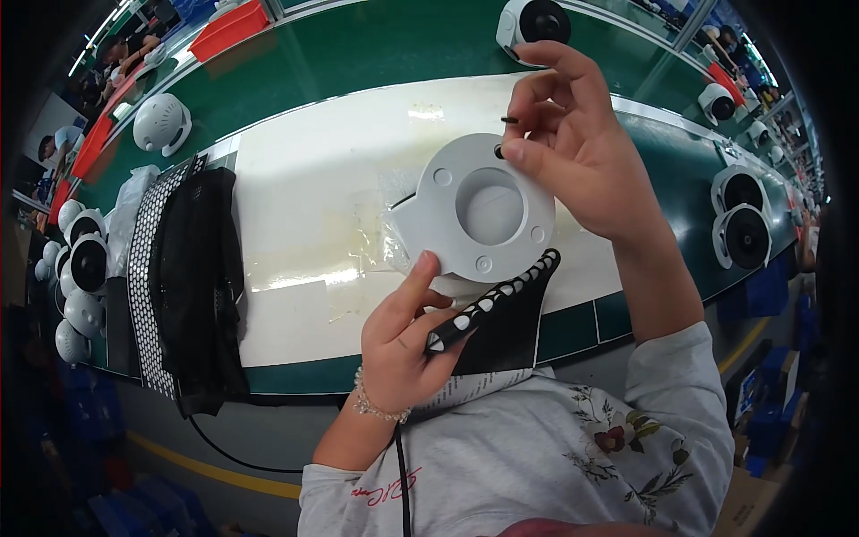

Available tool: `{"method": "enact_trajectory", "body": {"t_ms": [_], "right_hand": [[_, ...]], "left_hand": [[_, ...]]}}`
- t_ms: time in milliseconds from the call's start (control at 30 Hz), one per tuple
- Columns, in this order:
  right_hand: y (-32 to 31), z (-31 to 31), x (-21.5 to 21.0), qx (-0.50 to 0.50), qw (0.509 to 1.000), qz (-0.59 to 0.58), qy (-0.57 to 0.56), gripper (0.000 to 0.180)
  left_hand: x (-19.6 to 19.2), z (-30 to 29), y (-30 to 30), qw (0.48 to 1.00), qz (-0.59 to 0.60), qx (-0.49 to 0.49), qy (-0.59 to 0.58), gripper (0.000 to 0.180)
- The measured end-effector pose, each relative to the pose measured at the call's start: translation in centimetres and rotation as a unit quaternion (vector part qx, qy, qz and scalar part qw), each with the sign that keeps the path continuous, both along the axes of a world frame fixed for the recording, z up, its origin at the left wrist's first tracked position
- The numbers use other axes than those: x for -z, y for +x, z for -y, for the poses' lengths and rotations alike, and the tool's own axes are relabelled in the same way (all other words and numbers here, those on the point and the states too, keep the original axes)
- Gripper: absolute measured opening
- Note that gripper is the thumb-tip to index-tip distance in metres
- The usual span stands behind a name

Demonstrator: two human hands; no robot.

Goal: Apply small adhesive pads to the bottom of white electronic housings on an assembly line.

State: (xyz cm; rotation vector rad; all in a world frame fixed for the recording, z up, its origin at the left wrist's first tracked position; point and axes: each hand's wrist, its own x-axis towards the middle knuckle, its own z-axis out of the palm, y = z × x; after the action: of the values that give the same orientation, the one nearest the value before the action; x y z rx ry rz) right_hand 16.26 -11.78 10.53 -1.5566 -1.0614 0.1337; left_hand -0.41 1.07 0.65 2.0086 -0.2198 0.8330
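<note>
My left hand is closed on the lower edge of a white round plastic base, its thumb on the upper face. The base has a large round opening and several small round recesses. The same hand holds a curled black strip with a row of white oval spots. At the base's upper rim, my right hand pinches a small black pad under the thumb, against or just over a recess. Another thin black piece sticks to a fingertip of that hand.
A white mat lies on the green table. Black mesh fabric and a perforated strip lie left. White round devices stand at the back, left and right. A red tray sits far left.
</note>
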Motion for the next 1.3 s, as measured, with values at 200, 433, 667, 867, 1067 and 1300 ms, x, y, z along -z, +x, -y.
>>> {"method": "enact_trajectory", "body": {"t_ms": [200, 433, 667, 867, 1067, 1300], "right_hand": [[-0.1, 0.3, -0.6, 0.006, 0.997, 0.043, -0.062, 0.056], [-1.2, 1.6, -1.4, 0.009, 0.949, 0.290, -0.119, 0.053], [-0.9, 0.0, -1.4, 0.033, 0.965, 0.259, -0.030, 0.053], [-2.2, -2.1, -1.1, -0.040, 0.992, 0.072, -0.099, 0.045], [-2.7, -1.8, -0.5, -0.006, 0.983, 0.137, -0.119, 0.042], [-5.1, 0.4, -0.9, 0.053, 0.919, 0.342, -0.188, 0.030]], "left_hand": [[0.4, 0.0, 0.0, 1.000, -0.007, 0.005, 0.018, 0.019], [0.4, 0.0, -0.1, 0.999, -0.004, -0.004, 0.046, 0.019], [0.6, 0.0, -0.2, 0.998, 0.003, -0.013, 0.053, 0.020], [0.9, -0.2, -0.2, 0.998, -0.004, -0.010, 0.063, 0.021], [1.0, -0.3, -0.2, 0.998, 0.004, 0.003, 0.060, 0.021], [1.0, -0.4, -0.1, 0.998, 0.022, 0.012, 0.054, 0.022]]}}
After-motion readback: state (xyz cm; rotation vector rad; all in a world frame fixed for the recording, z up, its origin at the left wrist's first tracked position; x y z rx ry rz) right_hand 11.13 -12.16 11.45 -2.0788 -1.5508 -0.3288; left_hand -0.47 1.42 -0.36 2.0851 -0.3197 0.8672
